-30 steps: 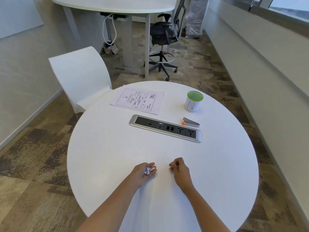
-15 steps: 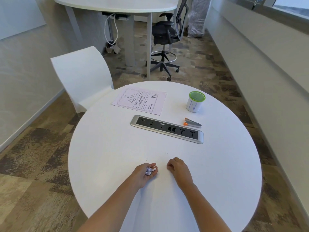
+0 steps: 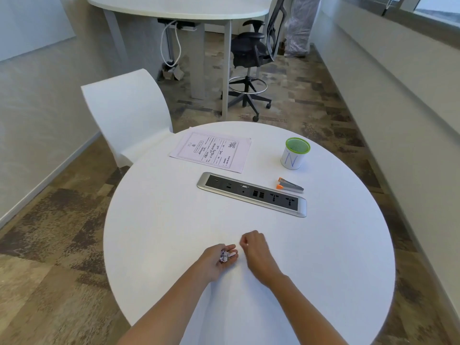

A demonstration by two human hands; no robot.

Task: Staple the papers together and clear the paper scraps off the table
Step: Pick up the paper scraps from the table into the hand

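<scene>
Clearing scraps (image 3: 226,255), by the look: these cradled in cupped left hand (image 3: 216,262); right hand (image 3: 255,248) just beside, fingertips (image 3: 244,241) pinched together, whether on a scrap cannot tell. Papers (image 3: 211,151) well beyond both hands, flat. Next, probably: closing left fingers, carrying scraps away without spilling any.

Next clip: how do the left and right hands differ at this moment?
The left hand is turned palm up, the right hand knuckles up. The left hand cups crumpled scraps; the right hand's fingers are curled, but whether they pinch anything is too small to tell. Both are at the near part of the table, close together.
</scene>
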